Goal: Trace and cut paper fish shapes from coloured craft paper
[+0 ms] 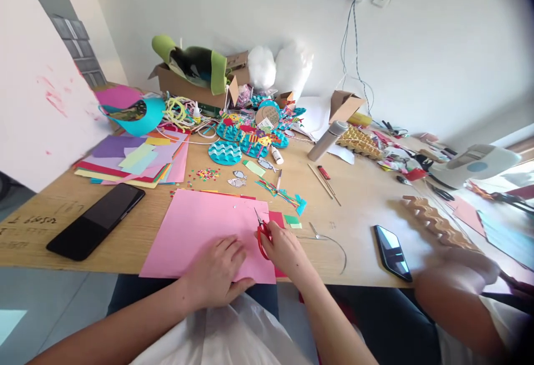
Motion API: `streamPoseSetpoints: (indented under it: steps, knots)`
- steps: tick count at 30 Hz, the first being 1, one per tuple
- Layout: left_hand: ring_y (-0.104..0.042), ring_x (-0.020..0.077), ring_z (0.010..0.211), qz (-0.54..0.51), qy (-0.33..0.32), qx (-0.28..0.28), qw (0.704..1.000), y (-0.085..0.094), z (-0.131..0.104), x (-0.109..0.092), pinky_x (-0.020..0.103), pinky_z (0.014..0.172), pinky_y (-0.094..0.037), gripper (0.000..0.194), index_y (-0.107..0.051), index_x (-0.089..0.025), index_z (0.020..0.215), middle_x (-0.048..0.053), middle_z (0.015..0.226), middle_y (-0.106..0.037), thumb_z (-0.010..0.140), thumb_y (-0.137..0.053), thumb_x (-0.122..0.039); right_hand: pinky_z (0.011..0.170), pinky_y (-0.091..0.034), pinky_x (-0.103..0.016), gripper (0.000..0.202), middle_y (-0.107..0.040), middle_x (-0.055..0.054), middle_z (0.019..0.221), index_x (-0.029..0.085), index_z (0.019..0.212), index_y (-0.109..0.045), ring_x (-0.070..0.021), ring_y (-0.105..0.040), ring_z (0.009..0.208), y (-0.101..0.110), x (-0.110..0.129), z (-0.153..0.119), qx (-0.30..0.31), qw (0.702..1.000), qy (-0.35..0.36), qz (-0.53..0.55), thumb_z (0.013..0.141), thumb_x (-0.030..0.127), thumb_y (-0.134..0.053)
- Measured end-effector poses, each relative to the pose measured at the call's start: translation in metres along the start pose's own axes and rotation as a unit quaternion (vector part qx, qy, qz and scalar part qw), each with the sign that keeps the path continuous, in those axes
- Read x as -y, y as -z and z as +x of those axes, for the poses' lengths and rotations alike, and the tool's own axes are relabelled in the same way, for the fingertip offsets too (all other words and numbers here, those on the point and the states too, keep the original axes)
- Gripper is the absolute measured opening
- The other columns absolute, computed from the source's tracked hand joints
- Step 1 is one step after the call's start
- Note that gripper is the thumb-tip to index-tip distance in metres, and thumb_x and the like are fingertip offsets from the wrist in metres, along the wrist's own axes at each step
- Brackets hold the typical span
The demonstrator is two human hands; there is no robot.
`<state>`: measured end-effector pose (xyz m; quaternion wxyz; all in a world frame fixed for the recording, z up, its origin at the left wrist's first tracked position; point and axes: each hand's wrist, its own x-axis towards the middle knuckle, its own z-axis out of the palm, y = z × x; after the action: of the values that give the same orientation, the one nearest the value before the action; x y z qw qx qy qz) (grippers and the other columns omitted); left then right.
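Note:
A large sheet of pink paper (200, 215) lies at the table's front edge, over other coloured sheets. My left hand (221, 265) rests on its lower part, palm down, thumb held apart from slightly bent fingers. In my right hand (283, 245) is a pair of small scissors with red handles (262, 236), blades pointing away from me over the sheet's right side. The blades look slightly parted. Beside my right hand, red paper (276, 219) shows from under the pink sheet, with small green paper pieces (292, 220) just beyond.
A black phone (95, 220) lies left, another phone (392, 252) right. Coloured paper (112, 148) is stacked at the back left. Paper fish (237, 178), confetti (208, 174) and a grey flask (327, 141) are beyond the sheet. A co-worker's arm (454, 281) is at right.

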<state>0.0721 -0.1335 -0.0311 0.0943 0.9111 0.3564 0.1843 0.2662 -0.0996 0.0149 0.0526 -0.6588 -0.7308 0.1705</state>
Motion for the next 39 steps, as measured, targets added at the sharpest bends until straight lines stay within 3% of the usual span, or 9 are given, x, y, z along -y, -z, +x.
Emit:
streamPoseSetpoints:
  steps: [4, 7, 8, 12, 16, 23, 33, 39]
  knots:
    - [-0.062, 0.0273, 0.108, -0.058, 0.031, 0.089, 0.994, 0.027, 0.019, 0.005, 0.040, 0.096, -0.046, 0.030, -0.069, -0.013, 0.105, 0.013, 0.107, -0.071, 0.092, -0.049, -0.031, 0.057, -0.028, -0.026, 0.022, -0.073, -0.011, 0.081, 0.017, 0.091, -0.055, -0.0199, -0.068, 0.076, -0.004, 0.003, 0.001, -0.002, 0.999, -0.024, -0.039, 0.097, 0.033, -0.040]
    - [-0.067, 0.0213, 0.089, -0.117, 0.063, 0.163, 0.978, 0.045, 0.049, 0.026, 0.030, 0.083, -0.049, 0.017, -0.072, -0.019, 0.088, 0.006, 0.091, -0.073, 0.086, -0.056, -0.025, 0.056, -0.026, -0.027, 0.025, -0.073, -0.011, 0.081, 0.016, 0.092, -0.055, -0.0199, -0.068, 0.074, -0.005, 0.006, -0.001, -0.003, 0.999, -0.025, -0.048, 0.098, 0.034, -0.038]
    - [-0.067, 0.0193, 0.085, -0.114, 0.083, 0.156, 0.978, 0.048, 0.061, 0.036, 0.027, 0.079, -0.049, 0.017, -0.072, -0.021, 0.086, 0.004, 0.088, -0.073, 0.086, -0.055, -0.023, 0.055, -0.025, -0.027, 0.025, -0.073, -0.011, 0.080, 0.016, 0.092, -0.055, -0.0199, -0.068, 0.073, -0.005, 0.007, -0.002, -0.004, 0.998, -0.027, -0.049, 0.098, 0.034, -0.038]
    - [-0.065, 0.0213, 0.096, -0.081, 0.146, 0.120, 0.979, 0.043, 0.113, 0.071, 0.030, 0.084, -0.048, 0.019, -0.070, -0.019, 0.100, 0.007, 0.103, -0.071, 0.087, -0.055, -0.021, 0.054, -0.022, -0.028, 0.026, -0.072, -0.010, 0.080, 0.017, 0.091, -0.055, -0.0200, -0.068, 0.072, -0.007, 0.009, -0.004, -0.012, 0.998, -0.045, -0.045, 0.099, 0.035, -0.037]
    - [-0.061, 0.0232, 0.106, -0.064, 0.178, 0.134, 0.973, 0.029, 0.145, 0.087, 0.042, 0.092, -0.049, 0.026, -0.063, -0.016, 0.111, 0.009, 0.116, -0.064, 0.089, -0.062, -0.029, 0.053, -0.022, -0.028, 0.026, -0.072, -0.010, 0.079, 0.017, 0.090, -0.055, -0.0198, -0.068, 0.071, -0.007, 0.010, -0.002, -0.012, 0.997, -0.057, -0.042, 0.098, 0.035, -0.038]
    - [-0.061, 0.0219, 0.103, -0.096, 0.190, 0.175, 0.961, 0.013, 0.152, 0.093, 0.043, 0.086, -0.053, 0.034, -0.057, -0.017, 0.120, 0.009, 0.121, -0.059, 0.092, -0.058, -0.035, 0.053, -0.021, -0.028, 0.024, -0.071, -0.009, 0.076, 0.017, 0.089, -0.054, -0.0196, -0.067, 0.067, -0.004, 0.016, -0.004, -0.004, 0.996, -0.075, -0.042, 0.099, 0.031, -0.037]
    - [-0.062, 0.0196, 0.098, -0.168, 0.180, 0.184, 0.952, 0.006, 0.156, 0.114, 0.041, 0.085, -0.053, 0.021, -0.063, -0.014, 0.103, 0.007, 0.108, -0.064, 0.090, -0.061, -0.031, 0.052, -0.022, -0.028, 0.024, -0.071, -0.008, 0.076, 0.016, 0.093, -0.055, -0.0190, -0.067, 0.068, -0.002, 0.029, -0.006, 0.011, 0.992, -0.107, -0.061, 0.099, 0.030, -0.037]
    - [-0.063, 0.0197, 0.097, -0.241, 0.190, 0.207, 0.929, -0.002, 0.158, 0.126, 0.040, 0.083, -0.054, 0.029, -0.060, -0.016, 0.114, 0.008, 0.115, -0.062, 0.092, -0.058, -0.035, 0.054, -0.023, -0.028, 0.025, -0.072, -0.008, 0.080, 0.016, 0.092, -0.057, -0.0193, -0.068, 0.073, -0.001, 0.035, -0.004, 0.015, 0.991, -0.110, -0.075, 0.099, 0.029, -0.037]
